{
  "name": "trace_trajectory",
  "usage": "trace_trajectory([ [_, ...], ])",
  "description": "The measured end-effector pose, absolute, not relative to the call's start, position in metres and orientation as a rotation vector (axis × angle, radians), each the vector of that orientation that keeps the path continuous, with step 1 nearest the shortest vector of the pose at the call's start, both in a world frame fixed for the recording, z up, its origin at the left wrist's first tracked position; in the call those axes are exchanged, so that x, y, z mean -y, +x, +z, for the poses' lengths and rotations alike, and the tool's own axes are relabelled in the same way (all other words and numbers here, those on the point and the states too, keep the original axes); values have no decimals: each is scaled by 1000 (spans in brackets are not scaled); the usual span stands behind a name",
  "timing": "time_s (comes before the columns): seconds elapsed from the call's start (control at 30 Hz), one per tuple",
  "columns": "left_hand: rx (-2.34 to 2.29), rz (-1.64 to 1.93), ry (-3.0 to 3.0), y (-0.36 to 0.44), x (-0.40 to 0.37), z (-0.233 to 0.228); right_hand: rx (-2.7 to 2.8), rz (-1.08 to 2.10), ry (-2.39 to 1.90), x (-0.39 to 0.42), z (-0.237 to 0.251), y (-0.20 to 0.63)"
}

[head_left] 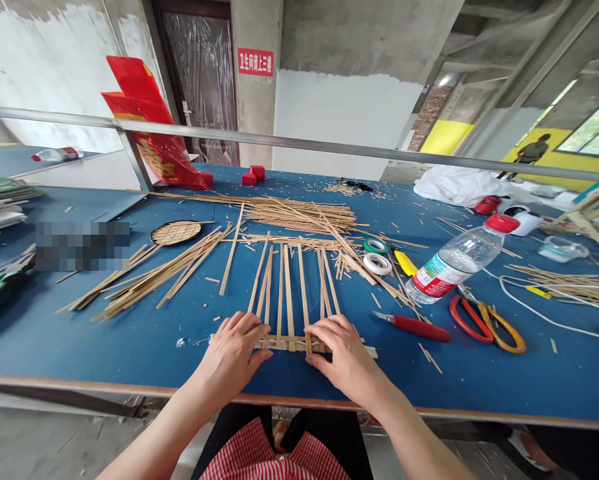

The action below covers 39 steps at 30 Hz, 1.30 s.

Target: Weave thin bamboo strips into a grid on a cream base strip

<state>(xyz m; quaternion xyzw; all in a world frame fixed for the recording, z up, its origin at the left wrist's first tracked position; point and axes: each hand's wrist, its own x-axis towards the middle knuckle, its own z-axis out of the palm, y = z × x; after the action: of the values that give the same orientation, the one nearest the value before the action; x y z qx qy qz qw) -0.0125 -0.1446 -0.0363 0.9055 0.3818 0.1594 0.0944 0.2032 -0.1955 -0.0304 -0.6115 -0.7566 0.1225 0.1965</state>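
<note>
Pale upright bamboo strips (289, 293) flat on the blue table, crossed by a near-edge strip (369, 351).

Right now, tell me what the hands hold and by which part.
Both the left hand and right hand press flat on the near end of the bamboo strips, at the crosswise strip; nothing is lifted.

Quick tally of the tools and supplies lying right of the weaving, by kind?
Tape rolls: 2
Red-handled knife: 1
Scissors: 1
Water bottle: 1
Yellow tool: 1
Total: 6
Both hands, left hand and right hand, press on the bamboo strips.
</note>
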Motion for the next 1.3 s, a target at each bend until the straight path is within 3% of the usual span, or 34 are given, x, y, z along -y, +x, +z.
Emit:
trace_trajectory([
  [0.23,-1083,578,2680,-3,150,-29,2130,318,-1679,200,-26,213],
  [0.4,-893,578,2726,20,153,-23,2008,115,-1755,195,-16,246],
  [0.67,-677,390,2757,59,155,-22,2115,74,-1866,168,-29,249],
  [1.3,-731,401,2706,73,157,-38,2083,53,-1918,161,-32,241],
])
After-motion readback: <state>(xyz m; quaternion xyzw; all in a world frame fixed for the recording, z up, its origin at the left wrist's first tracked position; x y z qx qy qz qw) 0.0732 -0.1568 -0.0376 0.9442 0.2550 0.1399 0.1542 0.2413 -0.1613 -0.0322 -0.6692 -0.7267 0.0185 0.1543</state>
